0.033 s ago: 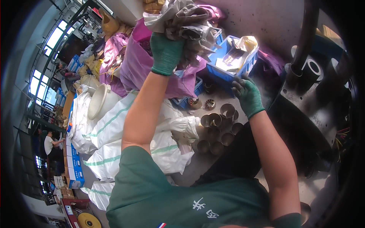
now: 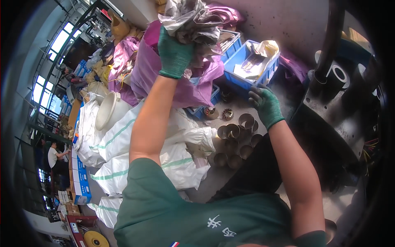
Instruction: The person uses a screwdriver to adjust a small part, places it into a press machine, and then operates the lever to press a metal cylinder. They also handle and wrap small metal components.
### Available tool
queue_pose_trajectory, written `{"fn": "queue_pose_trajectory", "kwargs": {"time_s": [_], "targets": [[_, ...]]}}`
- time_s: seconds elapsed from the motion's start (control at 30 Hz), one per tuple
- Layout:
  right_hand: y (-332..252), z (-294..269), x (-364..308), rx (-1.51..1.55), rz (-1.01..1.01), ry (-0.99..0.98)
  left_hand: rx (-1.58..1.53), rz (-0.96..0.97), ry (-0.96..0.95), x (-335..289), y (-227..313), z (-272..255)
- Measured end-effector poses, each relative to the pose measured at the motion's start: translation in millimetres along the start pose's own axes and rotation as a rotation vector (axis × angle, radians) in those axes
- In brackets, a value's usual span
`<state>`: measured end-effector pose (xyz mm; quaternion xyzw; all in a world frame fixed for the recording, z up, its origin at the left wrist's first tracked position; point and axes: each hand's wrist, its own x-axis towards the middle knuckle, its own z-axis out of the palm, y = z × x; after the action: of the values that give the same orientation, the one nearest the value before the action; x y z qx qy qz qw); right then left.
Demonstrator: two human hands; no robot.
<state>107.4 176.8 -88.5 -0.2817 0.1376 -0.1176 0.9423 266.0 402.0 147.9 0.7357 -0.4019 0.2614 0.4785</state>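
In its green glove, my left hand (image 2: pixel 175 57) grips a bundle of crumpled grey-white paper (image 2: pixel 191 22) at the top of the view; the fingertips are hidden by the bundle. The paper is held above an open purple woven sack (image 2: pixel 144 66), partly covering its mouth. My right hand (image 2: pixel 265 106), also in a green glove, holds nothing, its fingers a little apart. It hovers beside the near edge of a blue crate (image 2: pixel 242 83) that contains pale paper or wrapping.
Several metal rings (image 2: pixel 233 145) stand on the floor below my right hand. White sacks with green stripes (image 2: pixel 111 160) lie to the left, with a white bucket (image 2: pixel 108 110) among them. Dark machinery (image 2: pixel 333 119) occupies the right. Another person (image 2: pixel 55 156) works at far left.
My left hand has moved slightly left and up with the paper, uncovering more of a second blue crate behind. My right hand has shifted slightly left and down.
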Motion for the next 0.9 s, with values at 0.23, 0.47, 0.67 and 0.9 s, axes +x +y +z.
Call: {"fn": "queue_pose_trajectory", "kwargs": {"time_s": [0.23,0.47,0.67,0.9], "targets": [[46,51,-5,-0.38,0.353,0.02,0.575,-0.348,-0.547,-70,-86,-42],[101,83,19,-0.382,0.405,-0.121,0.391,-0.395,-0.624,-132,-88,-40],[108,92,30,-0.255,0.287,-0.131,0.583,-0.357,-0.844,-118,-90,-45],[96,97,15,0.021,0.365,-0.413,1.258,-0.146,-1.113,-130,-196,-26]]}}
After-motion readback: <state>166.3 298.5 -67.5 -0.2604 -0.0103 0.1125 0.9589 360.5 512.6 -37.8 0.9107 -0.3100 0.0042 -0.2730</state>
